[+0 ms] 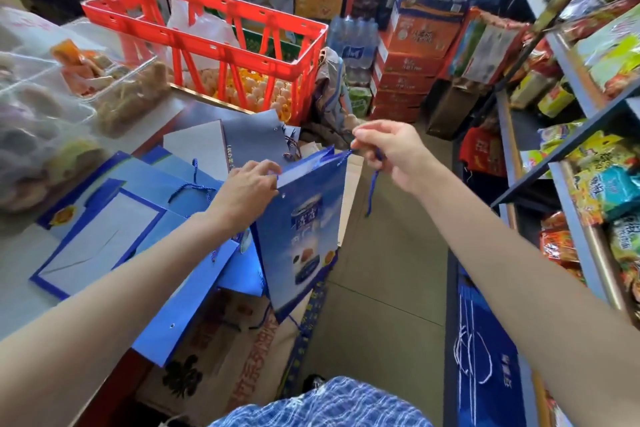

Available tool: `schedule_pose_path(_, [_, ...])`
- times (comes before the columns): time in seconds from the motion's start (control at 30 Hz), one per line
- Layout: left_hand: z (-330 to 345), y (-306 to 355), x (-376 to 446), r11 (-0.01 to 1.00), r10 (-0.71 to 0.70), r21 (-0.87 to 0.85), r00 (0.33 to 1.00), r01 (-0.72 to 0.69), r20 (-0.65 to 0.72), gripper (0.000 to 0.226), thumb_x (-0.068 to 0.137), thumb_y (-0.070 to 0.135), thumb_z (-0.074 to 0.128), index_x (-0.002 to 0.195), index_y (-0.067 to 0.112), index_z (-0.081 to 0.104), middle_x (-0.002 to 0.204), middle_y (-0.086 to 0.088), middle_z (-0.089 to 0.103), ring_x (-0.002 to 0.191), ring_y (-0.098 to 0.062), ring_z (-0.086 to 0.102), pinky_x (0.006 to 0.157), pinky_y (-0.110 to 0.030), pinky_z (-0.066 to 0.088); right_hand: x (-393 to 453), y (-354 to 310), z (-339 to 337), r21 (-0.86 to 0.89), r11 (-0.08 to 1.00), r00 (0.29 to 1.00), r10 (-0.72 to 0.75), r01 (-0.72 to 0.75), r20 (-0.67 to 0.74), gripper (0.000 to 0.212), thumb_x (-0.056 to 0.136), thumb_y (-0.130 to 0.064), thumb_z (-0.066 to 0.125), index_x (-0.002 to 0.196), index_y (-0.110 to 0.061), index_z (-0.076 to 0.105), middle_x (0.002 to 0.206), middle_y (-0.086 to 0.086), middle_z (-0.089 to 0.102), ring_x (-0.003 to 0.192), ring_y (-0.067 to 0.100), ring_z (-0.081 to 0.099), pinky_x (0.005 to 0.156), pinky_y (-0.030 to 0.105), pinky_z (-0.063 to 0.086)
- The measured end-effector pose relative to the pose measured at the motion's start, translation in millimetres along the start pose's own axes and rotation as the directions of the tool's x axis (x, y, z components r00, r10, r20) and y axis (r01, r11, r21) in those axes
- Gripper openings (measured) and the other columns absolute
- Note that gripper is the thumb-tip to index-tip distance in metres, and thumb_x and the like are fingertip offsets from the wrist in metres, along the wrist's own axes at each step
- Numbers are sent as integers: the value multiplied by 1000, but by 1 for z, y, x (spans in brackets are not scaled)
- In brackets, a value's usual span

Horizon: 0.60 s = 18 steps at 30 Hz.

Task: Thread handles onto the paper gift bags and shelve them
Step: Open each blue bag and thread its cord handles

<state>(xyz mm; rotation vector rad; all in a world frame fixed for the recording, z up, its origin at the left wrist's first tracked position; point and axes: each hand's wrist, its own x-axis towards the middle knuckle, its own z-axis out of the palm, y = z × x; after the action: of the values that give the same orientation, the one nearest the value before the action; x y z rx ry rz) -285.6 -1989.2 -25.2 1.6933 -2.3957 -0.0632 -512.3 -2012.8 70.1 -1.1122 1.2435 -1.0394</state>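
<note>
The left hand [247, 184] is holding a blue gift bag [301, 232] by its top edge over the aisle, while the right hand [388, 149] is pinching its blue cord [372, 191]. This handle is looking half threaded. More flat bags [114, 229] are lying on the table [20, 253], awaiting handles and shelving.

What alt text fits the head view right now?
Left hand grips the top edge of an upright blue gift bag while the right hand pinches a blue cord handle at its rim; more flat bags lie on the counter.

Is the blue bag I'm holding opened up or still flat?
Flat: the blue bag hangs as one thin panel, left hand gripping its top edge.
</note>
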Motion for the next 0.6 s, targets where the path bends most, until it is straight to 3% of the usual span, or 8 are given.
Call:
schedule_pose_path(0.07, [7, -9, -1, 998, -69, 12, 989, 68, 129, 26, 97, 23, 47, 113, 9, 62, 130, -2, 52, 113, -26, 50, 91, -37, 40, 5, -18, 2, 10, 998, 998, -69, 69, -8, 13, 90, 2, 54, 82, -5, 61, 56, 1, 66, 41, 6, 46, 38, 16, 35])
schedule_pose_path(0.13, [16, -15, -6, 989, -148, 11, 975, 148, 167, 26, 98, 24, 45, 110, 10, 63, 121, -4, 58, 109, -27, 52, 87, -37, 41, 8, -35, 1, 27, 990, 990, -137, 137, -13, 14, 93, -1, 51, 86, -5, 63, 63, 2, 69, 48, 6, 54, 44, 16, 41])
schedule_pose_path(0.2, [23, -17, -10, 979, -196, -31, 969, 203, 150, 25, 98, 23, 44, 105, 8, 63, 112, -8, 62, 109, -30, 51, 85, -35, 39, 6, -46, 1, 29, 982, 982, -188, 188, 22, 17, 96, -7, 47, 92, -6, 63, 74, 4, 71, 59, 9, 62, 54, 19, 47])
schedule_pose_path(0.3, [25, -13, -11, 947, -219, -228, 974, 227, 61, 22, 96, 21, 48, 98, 5, 63, 102, -15, 64, 109, -32, 49, 86, -35, 38, 2, -40, 3, 30, 986, 974, -166, 163, 154, 22, 100, -8, 39, 106, -2, 59, 92, 9, 70, 78, 16, 68, 69, 23, 53])
schedule_pose_path(0.37, [18, -7, -11, 925, -202, -326, 979, 195, 15, 21, 95, 19, 50, 99, 4, 64, 102, -17, 62, 110, -32, 48, 88, -36, 39, -2, -19, 6, -100, 980, 972, -155, 174, 174, 20, 97, -1, 40, 109, 1, 57, 92, 10, 69, 75, 13, 69, 68, 22, 54])
schedule_pose_path(0.47, [2, 3, -16, 921, -137, -376, 988, 103, -66, 19, 94, 16, 53, 98, 3, 66, 106, -17, 60, 111, -31, 48, 90, -37, 40, -11, 23, 9, -415, 879, 969, -176, 235, 176, 13, 91, 4, 52, 98, 5, 64, 79, 14, 69, 53, 1, 60, 56, 15, 47])
schedule_pose_path(0.53, [-6, 10, -22, 926, -94, -375, 987, 38, -132, 16, 92, 12, 56, 94, 0, 67, 105, -18, 60, 108, -32, 50, 87, -36, 42, -16, 47, 11, -578, 771, 957, -149, 270, 249, 11, 87, -2, 62, 93, 0, 70, 77, 2, 61, 58, -1, 55, 60, 7, 41])
schedule_pose_path(0.6, [-11, 15, -27, 929, -74, -369, 984, 9, -162, 17, 92, 11, 56, 92, -2, 66, 105, -18, 60, 105, -33, 51, 84, -36, 43, -20, 62, 16, -671, 666, 938, -139, 325, 317, 9, 83, -11, 69, 91, -10, 74, 86, 0, 51, 75, 2, 49, 67, 2, 36])
